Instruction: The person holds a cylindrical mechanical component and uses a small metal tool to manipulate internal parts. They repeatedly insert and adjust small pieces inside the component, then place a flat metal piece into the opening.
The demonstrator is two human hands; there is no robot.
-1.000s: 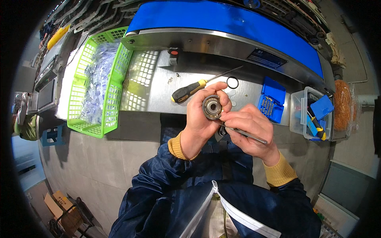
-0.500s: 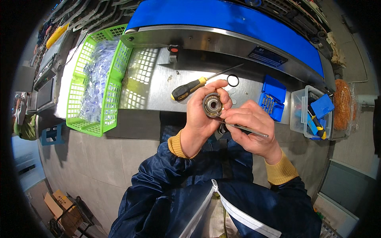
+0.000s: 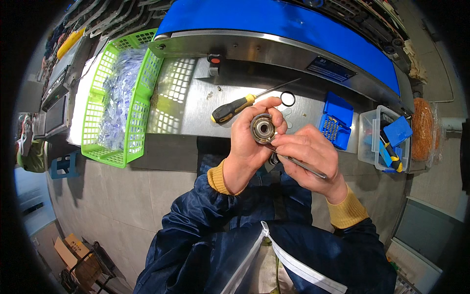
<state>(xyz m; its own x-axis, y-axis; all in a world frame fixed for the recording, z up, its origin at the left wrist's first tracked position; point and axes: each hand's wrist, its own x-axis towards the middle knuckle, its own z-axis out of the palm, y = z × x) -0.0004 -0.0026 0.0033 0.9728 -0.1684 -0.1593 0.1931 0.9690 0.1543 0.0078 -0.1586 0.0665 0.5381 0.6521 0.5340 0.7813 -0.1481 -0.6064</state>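
Observation:
My left hand [image 3: 246, 142] grips a round metal ball bearing [image 3: 263, 128], its open face and centre hole turned up toward me. Fingers curl round its rim. From the right, my right hand [image 3: 313, 154] pinches a slim metal tool [image 3: 306, 168], perhaps tweezers or a pick; its tip meets the bearing's lower edge, partly hidden by my fingers. Just beyond my left fingertips, a thin black ring [image 3: 288, 99] lies on the steel surface. Close to it rests a yellow and black screwdriver [image 3: 234, 110], its shaft pointing up and right.
A green basket [image 3: 139, 103] of clear plastic packets stands left on the steel bench [image 3: 196, 110]. At right are an open blue bit case [image 3: 337, 122] and a clear bin [image 3: 367, 142] of tools. A machine with a blue belt [image 3: 274, 22] spans the back.
The slim tool's outer end has dipped slightly and shifted a little left. The bearing is tilted a touch differently in my left hand. Both hands keep their holds.

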